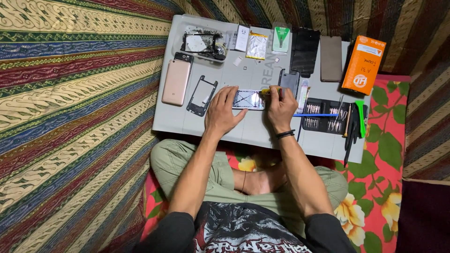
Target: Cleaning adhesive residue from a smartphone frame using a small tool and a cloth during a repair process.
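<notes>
Grey work mat (pixel 187 126), middle of the frame: my left hand (pixel 222 112) presses flat, open, on the opened phone (pixel 248 99). My right hand (pixel 280 108) pinches a yellow-handled tool (pixel 267 91); I should poke gently.

Striped batik cloth (pixel 70 93) covers the floor beside a red floral mat (pixel 389 154).

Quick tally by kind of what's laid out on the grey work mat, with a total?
Opened phone under both hands: 1
Rose-gold phone back: 1
Black phone frames: 2
Dark flat panels: 2
Orange box: 1
Black screwdriver-bit tray: 1
Silver battery pouch: 1
Total: 9
</notes>
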